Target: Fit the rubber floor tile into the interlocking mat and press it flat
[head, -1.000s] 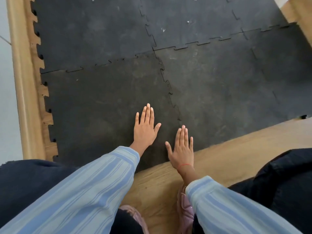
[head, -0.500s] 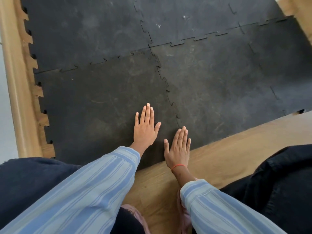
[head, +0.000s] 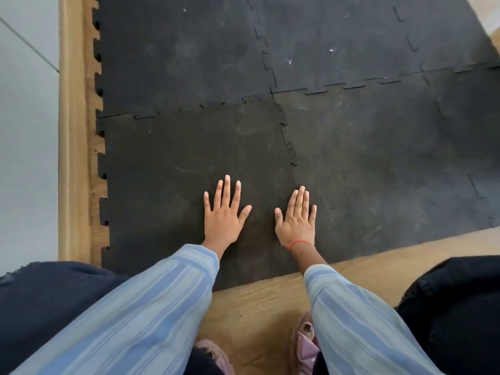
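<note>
A dark rubber floor tile (head: 176,163) lies at the near left of the black interlocking mat (head: 365,158), its toothed edges meshed with the neighbouring tiles at the far side and on the right. My left hand (head: 223,213) lies flat on the tile, palm down, fingers spread. Flat on the rubber too is my right hand (head: 296,220), palm down beside the toothed seam (head: 288,139), with its fingertips at the seam's near end. Neither hand holds anything.
Wooden floor (head: 259,307) runs along the mat's near edge, and a wooden strip (head: 73,131) borders its toothed left edge. Grey floor (head: 24,131) lies beyond at the left. My knees in dark trousers and pink shoes (head: 305,345) are at the bottom.
My right hand has moved forward from the mat's near edge fully onto the rubber beside the seam. The left hand stays flat on the tile. The camera view has shifted.
</note>
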A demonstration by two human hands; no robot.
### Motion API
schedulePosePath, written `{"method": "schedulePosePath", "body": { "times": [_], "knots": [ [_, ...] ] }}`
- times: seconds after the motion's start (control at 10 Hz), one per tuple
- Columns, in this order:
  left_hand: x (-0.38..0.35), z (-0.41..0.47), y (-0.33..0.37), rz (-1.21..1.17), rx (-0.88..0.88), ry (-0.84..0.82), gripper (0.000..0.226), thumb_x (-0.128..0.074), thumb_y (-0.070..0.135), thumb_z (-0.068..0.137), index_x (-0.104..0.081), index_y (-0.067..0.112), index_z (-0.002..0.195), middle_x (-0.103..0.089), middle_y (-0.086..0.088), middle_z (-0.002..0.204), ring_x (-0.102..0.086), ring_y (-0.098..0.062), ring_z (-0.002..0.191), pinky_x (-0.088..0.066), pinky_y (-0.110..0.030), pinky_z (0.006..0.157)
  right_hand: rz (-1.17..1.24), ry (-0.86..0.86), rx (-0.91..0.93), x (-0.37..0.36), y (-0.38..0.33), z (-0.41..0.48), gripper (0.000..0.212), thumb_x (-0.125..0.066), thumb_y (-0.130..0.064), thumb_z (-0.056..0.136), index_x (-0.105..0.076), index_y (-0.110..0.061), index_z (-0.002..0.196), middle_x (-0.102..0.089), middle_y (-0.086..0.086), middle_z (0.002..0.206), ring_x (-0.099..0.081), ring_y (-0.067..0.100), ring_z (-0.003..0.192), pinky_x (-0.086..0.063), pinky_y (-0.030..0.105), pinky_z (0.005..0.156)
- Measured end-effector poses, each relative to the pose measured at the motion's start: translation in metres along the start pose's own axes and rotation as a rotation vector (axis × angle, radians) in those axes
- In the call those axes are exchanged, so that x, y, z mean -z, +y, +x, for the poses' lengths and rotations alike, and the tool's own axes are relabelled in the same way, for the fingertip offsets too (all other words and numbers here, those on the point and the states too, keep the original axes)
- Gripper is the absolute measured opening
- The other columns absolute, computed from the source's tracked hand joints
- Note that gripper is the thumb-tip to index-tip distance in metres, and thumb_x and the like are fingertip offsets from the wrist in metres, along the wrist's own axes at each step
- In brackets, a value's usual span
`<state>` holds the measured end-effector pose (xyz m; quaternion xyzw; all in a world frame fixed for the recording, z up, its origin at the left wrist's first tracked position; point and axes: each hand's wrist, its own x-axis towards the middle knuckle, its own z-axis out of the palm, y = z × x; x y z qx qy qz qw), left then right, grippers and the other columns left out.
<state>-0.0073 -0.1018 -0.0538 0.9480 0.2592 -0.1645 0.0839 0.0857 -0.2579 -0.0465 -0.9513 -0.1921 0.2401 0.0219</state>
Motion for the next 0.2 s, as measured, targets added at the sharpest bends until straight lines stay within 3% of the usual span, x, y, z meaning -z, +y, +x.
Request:
{"method": "schedulePosePath", "body": {
  "times": [0.1,0.2],
  "knots": [
    [0.021,-0.001,0.009,-0.027,0.041,-0.126,0.07,-0.016,0.056,0.099,0.016,0.021,0.151,0.02,-0.008,0.161,0.011,-0.025,0.149,-0.001,-0.052,0.118,0.002,-0.117,-0.086,0.019,-0.017,-0.002,0.072,-0.021,-0.043,0.1,0.012,-0.002,0.148,0.02,0.012,0.158,0.017,0.025,0.147,0.002,0.047,0.12],
    [0.058,0.011,0.018,-0.124,0.058,-0.378,0.071,-0.032,0.048,0.101,0.001,0.017,0.155,0.016,-0.008,0.162,0.008,-0.023,0.15,-0.006,-0.053,0.119,0.063,-0.331,-0.134,0.06,-0.043,0.006,0.078,-0.037,-0.044,0.097,0.0,0.002,0.149,0.005,0.017,0.16,0.001,0.028,0.148,-0.01,0.049,0.12]
  ]
}}
